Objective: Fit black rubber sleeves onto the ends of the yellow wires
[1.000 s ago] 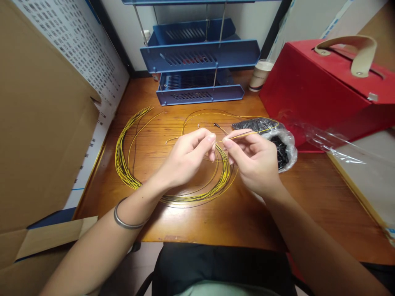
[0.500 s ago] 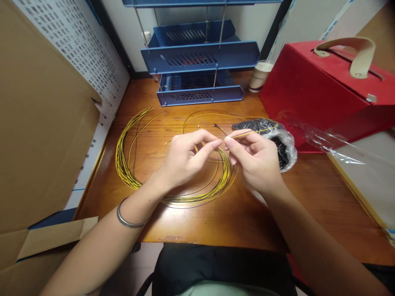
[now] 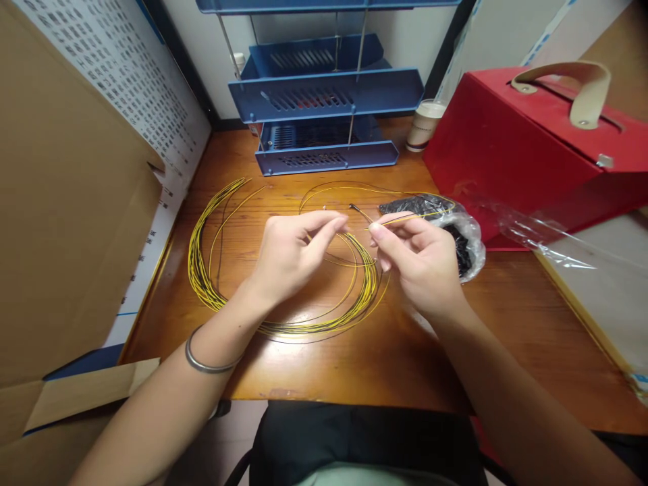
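Though thin, wire (image 3: pixel 349 188) (between right fingers (image 3: pixel 385 241))

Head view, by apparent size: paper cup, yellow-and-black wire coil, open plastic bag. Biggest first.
1. Wire coil, by overall spread
2. Plastic bag
3. Paper cup, which sits farther back
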The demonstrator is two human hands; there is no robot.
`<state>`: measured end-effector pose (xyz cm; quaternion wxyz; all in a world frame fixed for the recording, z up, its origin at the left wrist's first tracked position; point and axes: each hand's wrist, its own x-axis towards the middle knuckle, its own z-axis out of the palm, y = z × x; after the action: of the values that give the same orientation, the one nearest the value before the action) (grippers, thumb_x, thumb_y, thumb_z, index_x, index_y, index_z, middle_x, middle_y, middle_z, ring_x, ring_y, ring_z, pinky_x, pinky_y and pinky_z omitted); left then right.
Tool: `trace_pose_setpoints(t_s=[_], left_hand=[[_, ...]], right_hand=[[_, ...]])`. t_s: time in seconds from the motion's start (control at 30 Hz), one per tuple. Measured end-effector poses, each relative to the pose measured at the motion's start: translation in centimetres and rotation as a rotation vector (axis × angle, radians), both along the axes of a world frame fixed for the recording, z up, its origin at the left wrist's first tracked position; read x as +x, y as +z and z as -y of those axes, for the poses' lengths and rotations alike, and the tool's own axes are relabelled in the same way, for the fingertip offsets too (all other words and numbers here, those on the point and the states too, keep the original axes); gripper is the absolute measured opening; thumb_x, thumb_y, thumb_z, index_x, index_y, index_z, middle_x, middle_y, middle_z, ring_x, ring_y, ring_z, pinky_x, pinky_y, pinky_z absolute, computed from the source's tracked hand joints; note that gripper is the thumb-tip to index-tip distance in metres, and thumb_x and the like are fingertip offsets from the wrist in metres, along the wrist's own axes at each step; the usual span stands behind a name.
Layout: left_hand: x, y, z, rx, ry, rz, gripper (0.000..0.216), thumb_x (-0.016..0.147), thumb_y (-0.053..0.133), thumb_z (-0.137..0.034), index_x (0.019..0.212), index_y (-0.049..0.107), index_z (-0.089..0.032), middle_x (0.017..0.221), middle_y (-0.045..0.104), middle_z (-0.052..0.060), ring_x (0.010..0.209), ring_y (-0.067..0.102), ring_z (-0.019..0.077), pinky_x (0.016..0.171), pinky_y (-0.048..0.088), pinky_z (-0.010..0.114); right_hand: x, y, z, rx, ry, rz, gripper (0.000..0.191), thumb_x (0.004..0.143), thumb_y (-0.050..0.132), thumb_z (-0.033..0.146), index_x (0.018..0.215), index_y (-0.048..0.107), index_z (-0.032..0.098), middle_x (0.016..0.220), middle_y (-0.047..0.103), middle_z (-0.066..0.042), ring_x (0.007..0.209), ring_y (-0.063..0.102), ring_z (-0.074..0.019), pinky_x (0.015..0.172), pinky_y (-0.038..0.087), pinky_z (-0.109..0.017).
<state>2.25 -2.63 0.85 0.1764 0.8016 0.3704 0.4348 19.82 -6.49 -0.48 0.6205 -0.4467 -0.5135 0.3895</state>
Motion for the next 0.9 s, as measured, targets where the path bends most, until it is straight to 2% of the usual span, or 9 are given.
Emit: trace_pose_setpoints(t_s=[0.07, 0.1, 0.23, 0.43, 0.73, 0.9], left_hand=[[-0.22, -0.24, -0.21, 0.124, -0.013, -0.062, 0.024, 0.094, 0.064, -0.029, 0.114, 0.074, -0.019, 0.104, 0.079, 0.006, 0.066, 0.066, 0.0116, 0.063, 0.049, 0.023], [-0.31, -0.35, -0.27, 0.199, -0.016, -0.103, 0.026, 0.094, 0.064, -0.027, 0.117, 0.073, -0.019, 0.108, 0.078, 0.007, 0.068, 0.067, 0.0119, 0.065, 0.05, 0.023], [-0.6, -0.64, -0.4, 0.463, 0.002, -0.222, 0.016, 0.094, 0.064, -0.028, 0.104, 0.075, -0.022, 0.098, 0.079, 0.005, 0.073, 0.069, 0.0141, 0.072, 0.049, 0.026], [-0.95, -0.45, -0.54, 0.518, 0.016, -0.289, 0.015, 0.095, 0.063, -0.032, 0.101, 0.075, -0.026, 0.094, 0.079, 0.004, 0.068, 0.065, 0.0142, 0.067, 0.044, 0.028], [-0.75, -0.28, -0.66, 0.855, 0.023, -0.3, 0.007, 0.091, 0.068, -0.021, 0.096, 0.072, -0.02, 0.088, 0.08, 0.001, 0.065, 0.067, 0.0113, 0.059, 0.045, 0.024], [-0.65, -0.36, -0.73, 0.89, 0.007, -0.282, 0.007, 0.09, 0.067, -0.016, 0.095, 0.071, -0.02, 0.087, 0.08, 0.0, 0.062, 0.066, 0.0096, 0.058, 0.045, 0.022]], right_hand=[[0.06, -0.03, -0.03, -0.015, 0.009, -0.026, 0.02, 0.079, 0.078, 0.038, 0.08, 0.067, 0.02, 0.066, 0.062, 0.002, 0.046, 0.047, -0.0073, 0.043, 0.041, -0.023], [0.09, -0.07, -0.06, -0.022, 0.014, -0.044, 0.02, 0.078, 0.078, 0.037, 0.079, 0.068, 0.02, 0.065, 0.062, 0.001, 0.046, 0.047, -0.0071, 0.043, 0.04, -0.023], [0.26, -0.31, -0.23, -0.047, 0.054, -0.124, 0.018, 0.077, 0.08, 0.033, 0.078, 0.07, 0.018, 0.065, 0.064, 0.001, 0.045, 0.046, -0.0061, 0.044, 0.038, -0.023], [0.36, -0.5, -0.32, -0.08, 0.103, -0.155, 0.02, 0.076, 0.082, 0.034, 0.076, 0.071, 0.017, 0.065, 0.066, 0.001, 0.044, 0.043, -0.005, 0.043, 0.034, -0.023], [0.52, -0.71, -0.41, -0.08, 0.131, -0.18, 0.015, 0.08, 0.08, 0.03, 0.077, 0.073, 0.017, 0.065, 0.067, 0.001, 0.044, 0.045, -0.0031, 0.043, 0.032, -0.02], [0.51, -0.68, -0.46, -0.079, 0.132, -0.181, 0.015, 0.08, 0.08, 0.028, 0.076, 0.073, 0.016, 0.064, 0.067, 0.001, 0.044, 0.045, -0.0029, 0.042, 0.032, -0.019]])
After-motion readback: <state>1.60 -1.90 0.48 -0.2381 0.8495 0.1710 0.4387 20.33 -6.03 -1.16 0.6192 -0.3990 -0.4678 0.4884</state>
